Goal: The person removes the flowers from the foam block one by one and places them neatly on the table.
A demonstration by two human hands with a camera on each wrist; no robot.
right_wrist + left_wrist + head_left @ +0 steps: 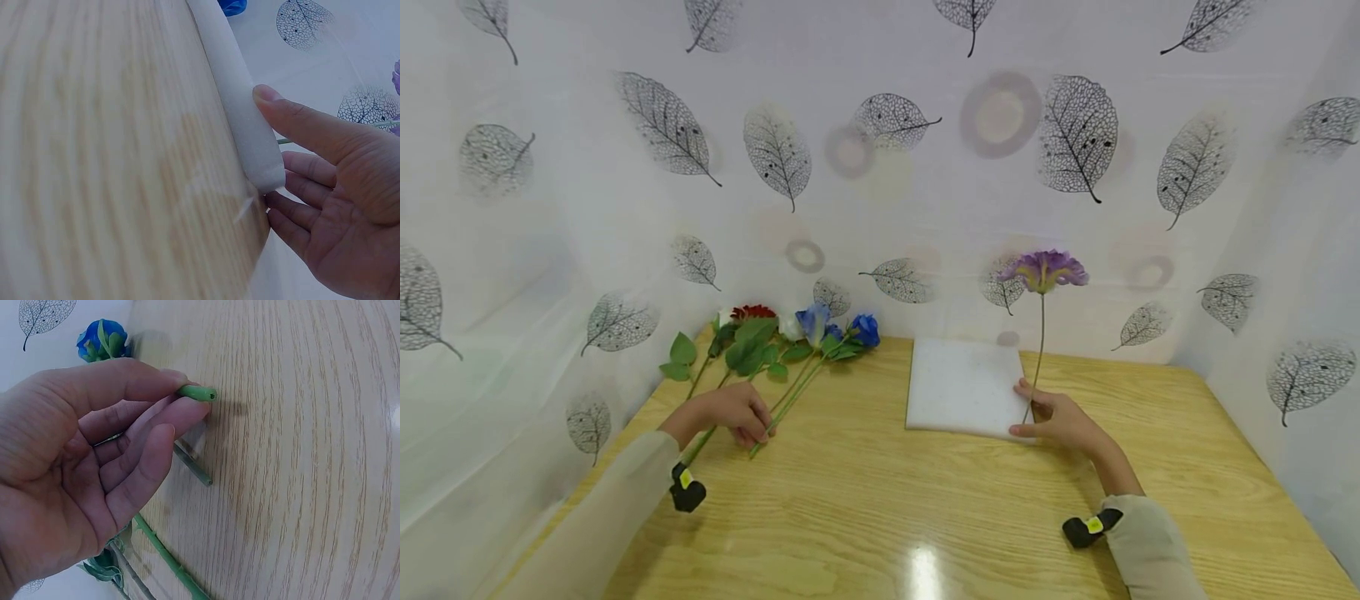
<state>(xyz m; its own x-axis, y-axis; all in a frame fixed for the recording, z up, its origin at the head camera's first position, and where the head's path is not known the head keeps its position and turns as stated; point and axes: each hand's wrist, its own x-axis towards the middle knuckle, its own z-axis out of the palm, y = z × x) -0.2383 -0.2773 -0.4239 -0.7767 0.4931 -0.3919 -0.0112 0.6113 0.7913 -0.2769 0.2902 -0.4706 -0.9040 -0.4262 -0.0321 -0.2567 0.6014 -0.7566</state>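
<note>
Near its cut end, my left hand (737,412) pinches the green stem (199,394) of a blue rose (865,330) between thumb and fingers. The rose's bloom lies toward the back of the table. At the right, a white foam block (966,387) lies flat. My right hand (1063,423) holds its near right corner, thumb (270,94) on the front side and fingers around the right side. A purple flower (1045,271) stands upright near that corner, its thin stem (1041,350) passing by my right hand. The stem's foot is hard to make out.
Several other flowers lie at the back left, among them a red one (752,312), a white one (790,327) and a light blue one (814,323). Their stems point toward me under my left arm. A leaf-print curtain (880,217) hangs behind the wooden table (865,508).
</note>
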